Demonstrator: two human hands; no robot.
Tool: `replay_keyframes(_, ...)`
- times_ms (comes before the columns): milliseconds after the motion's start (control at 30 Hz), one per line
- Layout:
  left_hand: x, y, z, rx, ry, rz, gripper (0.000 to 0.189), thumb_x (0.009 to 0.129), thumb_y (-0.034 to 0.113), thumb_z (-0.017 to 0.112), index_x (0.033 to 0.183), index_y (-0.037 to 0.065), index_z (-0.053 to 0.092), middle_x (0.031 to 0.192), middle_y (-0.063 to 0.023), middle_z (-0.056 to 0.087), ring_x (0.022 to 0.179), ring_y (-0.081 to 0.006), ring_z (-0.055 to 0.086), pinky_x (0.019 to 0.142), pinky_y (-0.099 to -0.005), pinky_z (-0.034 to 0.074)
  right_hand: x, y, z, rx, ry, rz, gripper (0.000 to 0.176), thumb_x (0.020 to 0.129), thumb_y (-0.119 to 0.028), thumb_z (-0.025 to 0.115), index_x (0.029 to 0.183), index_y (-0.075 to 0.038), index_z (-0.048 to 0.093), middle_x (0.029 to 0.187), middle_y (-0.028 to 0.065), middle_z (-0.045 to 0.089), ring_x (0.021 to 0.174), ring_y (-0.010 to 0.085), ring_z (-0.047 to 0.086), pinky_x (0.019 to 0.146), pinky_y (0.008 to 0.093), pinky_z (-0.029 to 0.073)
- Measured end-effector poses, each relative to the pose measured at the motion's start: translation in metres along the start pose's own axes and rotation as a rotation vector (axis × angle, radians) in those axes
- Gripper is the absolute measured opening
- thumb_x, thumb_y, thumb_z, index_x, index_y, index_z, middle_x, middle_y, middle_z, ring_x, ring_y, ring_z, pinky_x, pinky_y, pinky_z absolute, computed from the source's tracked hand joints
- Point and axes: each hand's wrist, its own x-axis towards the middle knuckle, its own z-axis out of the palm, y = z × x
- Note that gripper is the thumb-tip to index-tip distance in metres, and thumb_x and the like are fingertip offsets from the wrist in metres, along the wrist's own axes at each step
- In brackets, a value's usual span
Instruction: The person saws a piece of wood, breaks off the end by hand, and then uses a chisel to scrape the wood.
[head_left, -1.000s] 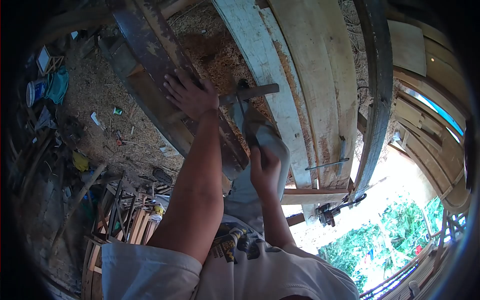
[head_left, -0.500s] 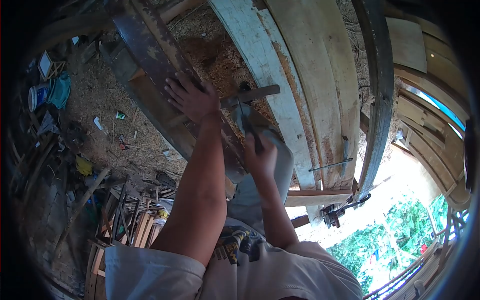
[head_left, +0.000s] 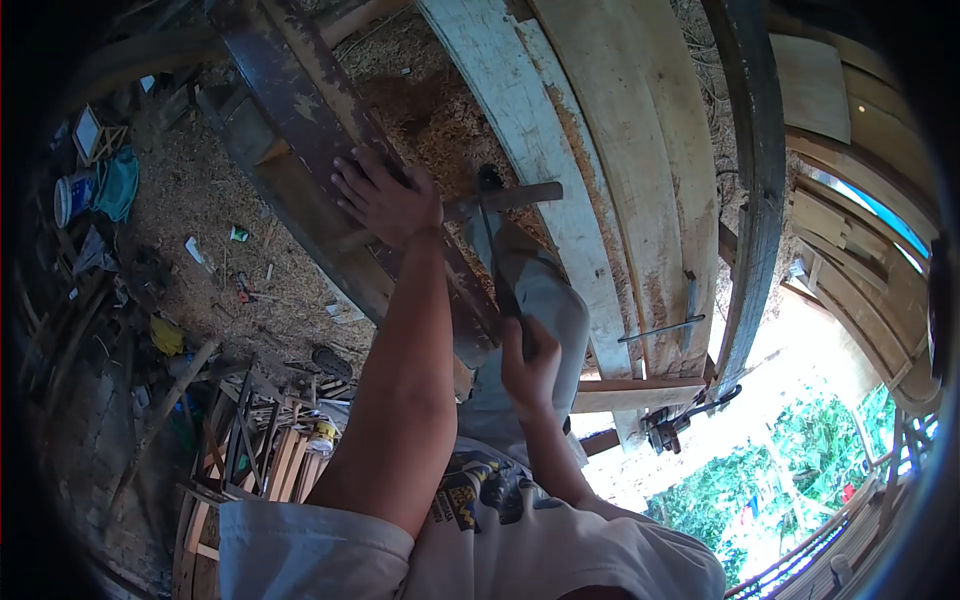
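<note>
My left hand [head_left: 385,200] lies flat with its fingers spread on a worn dark-brown board [head_left: 290,95]. Out from beneath that palm, a short strip of wood [head_left: 525,195] sticks out to the right, its end over the white-painted plank. My right hand [head_left: 530,365] is wrapped around the handle of a handsaw [head_left: 498,258]. The saw's thin dark blade runs up from my fist to the strip, crossing it just right of my left hand. Whether the teeth are inside a cut is too small to make out.
A white-painted plank [head_left: 500,95] and wide bare planks [head_left: 625,150] lie to the right. Sawdust [head_left: 430,120] covers the ground. A dark tool [head_left: 665,430] rests by the planks' near end. Scrap wood sticks [head_left: 285,455] and a white bucket [head_left: 75,198] stand left.
My right hand has pulled the handsaw back toward my body, so more of the blade shows below the strip. My left hand stays pressed in nearly the same place.
</note>
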Motion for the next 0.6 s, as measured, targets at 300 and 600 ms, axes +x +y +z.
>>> replay_keyframes(300, 0.000, -0.001, 0.003, 0.008, 0.012, 0.007, 0.085, 0.094, 0.037, 0.059, 0.169, 0.012, 0.028, 0.175, -0.0238, 0.024, 0.162, -0.0452, 0.024, 0.131, -0.0628, 0.023, 0.007, 0.005, -0.002, 0.003, -0.024, 0.035, 0.027, 0.103, -0.016, 0.068, 0.084, 0.003, 0.065, 0.063, 0.0064, 0.056, 0.062, 0.0070, 0.046, 0.054, 0.0320, 0.038)
replay_keyframes(600, -0.003, 0.001, 0.001, -0.009, 0.022, 0.003, 0.084, 0.092, 0.036, 0.060, 0.168, 0.013, 0.032, 0.174, -0.0232, 0.027, 0.161, -0.0454, 0.027, 0.130, -0.0631, 0.023, 0.026, 0.011, 0.016, -0.042, 0.001, -0.011, 0.030, 0.099, -0.018, 0.071, 0.080, 0.003, 0.062, 0.061, 0.0163, 0.056, 0.056, 0.0122, 0.049, 0.053, 0.0356, 0.043)
